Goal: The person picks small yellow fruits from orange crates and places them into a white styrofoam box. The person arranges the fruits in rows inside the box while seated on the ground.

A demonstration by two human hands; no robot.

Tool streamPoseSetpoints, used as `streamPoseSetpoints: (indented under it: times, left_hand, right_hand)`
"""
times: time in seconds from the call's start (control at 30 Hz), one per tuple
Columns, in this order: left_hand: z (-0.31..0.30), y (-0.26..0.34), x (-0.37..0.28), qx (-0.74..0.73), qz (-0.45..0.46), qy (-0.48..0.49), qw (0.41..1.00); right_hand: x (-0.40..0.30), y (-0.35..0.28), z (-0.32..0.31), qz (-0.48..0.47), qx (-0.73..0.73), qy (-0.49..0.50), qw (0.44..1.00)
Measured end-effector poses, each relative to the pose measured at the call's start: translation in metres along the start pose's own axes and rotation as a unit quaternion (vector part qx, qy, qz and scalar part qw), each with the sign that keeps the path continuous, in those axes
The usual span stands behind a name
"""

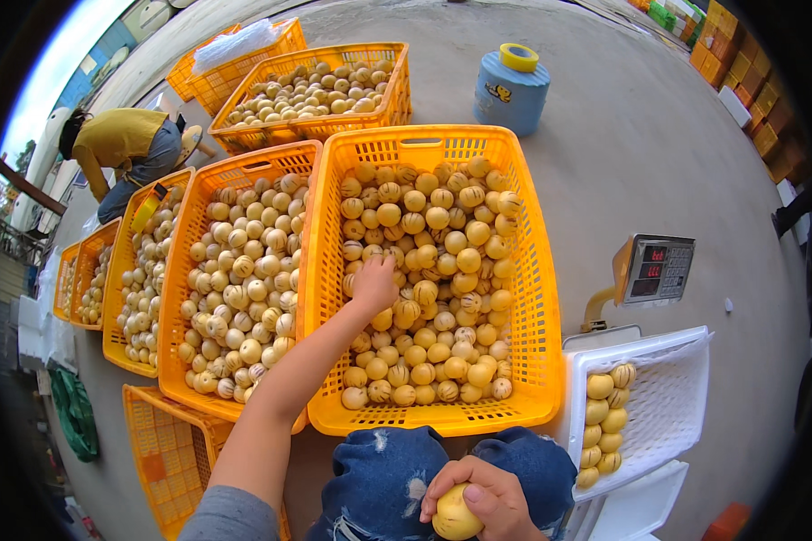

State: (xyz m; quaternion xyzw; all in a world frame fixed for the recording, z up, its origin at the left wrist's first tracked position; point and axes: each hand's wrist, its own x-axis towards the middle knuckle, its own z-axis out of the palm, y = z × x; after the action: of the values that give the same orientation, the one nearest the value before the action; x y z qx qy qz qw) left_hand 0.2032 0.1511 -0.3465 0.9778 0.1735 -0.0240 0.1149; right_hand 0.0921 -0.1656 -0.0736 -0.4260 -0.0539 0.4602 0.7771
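Note:
My left hand reaches into a large yellow plastic crate of pepino melons. Its fingertips are down among the fruit on the crate's left side, and whether they grip one is hidden. Above my knees, my right hand is closed around one yellow pepino melon. To the right, a white foam box with a netted liner holds two rows of pepino melons along its left side. This box appears to rest on a scale with a lit display.
Left stands another full crate, with several more beyond it. An unfilled crate lies near my left arm. Ahead are a filled crate and a blue drum-shaped stool bearing a yellow tape roll. A person bends over at far left.

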Motion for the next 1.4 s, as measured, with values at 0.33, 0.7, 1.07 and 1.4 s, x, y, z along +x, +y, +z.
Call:
streamPoseSetpoints:
  times: [0.33,0.7,1.07,1.4]
  left_hand:
    - [0.034,0.017,0.075,0.138,0.026,-0.159,0.977]
    - [0.038,0.042,0.085,-0.042,-0.023,-0.121,0.991]
    - [0.001,0.056,0.039,-0.789,-0.172,-0.177,0.563]
    - [-0.196,0.110,-0.100,-0.892,0.157,-0.289,0.311]
  right_hand:
    - [0.007,-0.028,-0.036,0.043,0.123,0.019,0.991]
    - [0.010,-0.026,-0.035,0.046,0.112,-0.019,0.992]
    - [0.016,-0.021,-0.042,-0.070,0.094,0.089,0.989]
    - [0.006,-0.013,-0.037,-0.099,0.270,0.049,0.957]
